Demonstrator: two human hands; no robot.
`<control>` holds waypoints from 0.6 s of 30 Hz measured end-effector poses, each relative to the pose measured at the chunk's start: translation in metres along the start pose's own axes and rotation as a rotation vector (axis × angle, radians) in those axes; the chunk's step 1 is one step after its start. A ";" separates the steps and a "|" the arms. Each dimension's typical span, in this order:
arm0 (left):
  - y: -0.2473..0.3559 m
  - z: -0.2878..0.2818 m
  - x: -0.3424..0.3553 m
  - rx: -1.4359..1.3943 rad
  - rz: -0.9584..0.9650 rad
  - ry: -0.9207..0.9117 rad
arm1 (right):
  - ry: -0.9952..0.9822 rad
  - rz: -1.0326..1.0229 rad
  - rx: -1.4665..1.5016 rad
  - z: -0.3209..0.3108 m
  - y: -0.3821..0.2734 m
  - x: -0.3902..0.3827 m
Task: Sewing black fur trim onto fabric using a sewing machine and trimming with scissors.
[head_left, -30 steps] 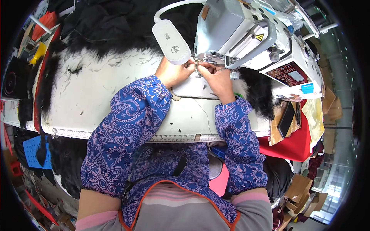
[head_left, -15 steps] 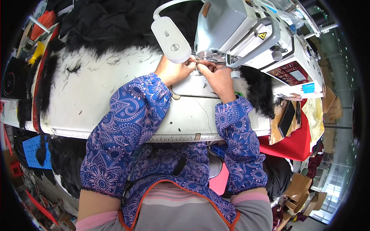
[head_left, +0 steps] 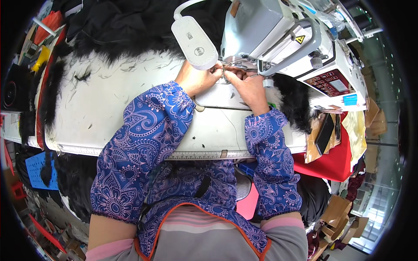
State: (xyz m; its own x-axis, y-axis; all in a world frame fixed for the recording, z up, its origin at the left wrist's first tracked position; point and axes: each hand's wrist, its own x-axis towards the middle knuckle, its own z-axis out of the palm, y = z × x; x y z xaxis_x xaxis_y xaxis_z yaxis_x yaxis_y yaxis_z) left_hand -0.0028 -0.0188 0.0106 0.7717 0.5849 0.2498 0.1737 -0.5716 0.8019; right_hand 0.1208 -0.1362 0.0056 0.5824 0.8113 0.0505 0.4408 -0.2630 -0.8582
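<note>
Both of my hands are at the needle area of a white and grey sewing machine [head_left: 257,37]. My left hand [head_left: 198,79] has its fingers pinched close to the needle, partly under a white lamp head [head_left: 194,42]. Just to its right, my right hand [head_left: 249,88] is closed too, thumb pressed toward the fingers beside the presser foot. The fingertips of the two hands nearly meet. Whatever they pinch is too small and too hidden to make out. Patterned blue sleeves cover both forearms, which rest over the white table [head_left: 109,108].
Black furry material [head_left: 130,30] lies along the table's back, with more fur [head_left: 296,104] right of my right hand. A phone [head_left: 324,134] lies at the right on cardboard and red cloth [head_left: 335,163]. A measuring tape [head_left: 204,155] runs along the front edge.
Both hands stay at the needle area. My right hand has shifted very slightly to the right, and the whole view has moved a little with the head.
</note>
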 end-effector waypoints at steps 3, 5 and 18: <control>0.001 0.000 -0.001 0.012 0.017 0.015 | -0.006 -0.014 -0.015 0.000 0.001 0.001; 0.002 0.000 0.000 0.015 0.012 0.011 | -0.007 -0.024 -0.004 0.001 0.004 0.002; 0.004 0.001 0.000 0.005 -0.003 -0.023 | 0.098 -0.149 -0.009 0.004 0.007 0.006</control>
State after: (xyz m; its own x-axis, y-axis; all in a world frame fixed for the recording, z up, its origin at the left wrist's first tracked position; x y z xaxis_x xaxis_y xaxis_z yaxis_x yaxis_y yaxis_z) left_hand -0.0016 -0.0218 0.0128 0.7852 0.5730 0.2349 0.1786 -0.5727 0.8001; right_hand 0.1248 -0.1314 -0.0016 0.5741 0.7869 0.2264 0.5328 -0.1491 -0.8330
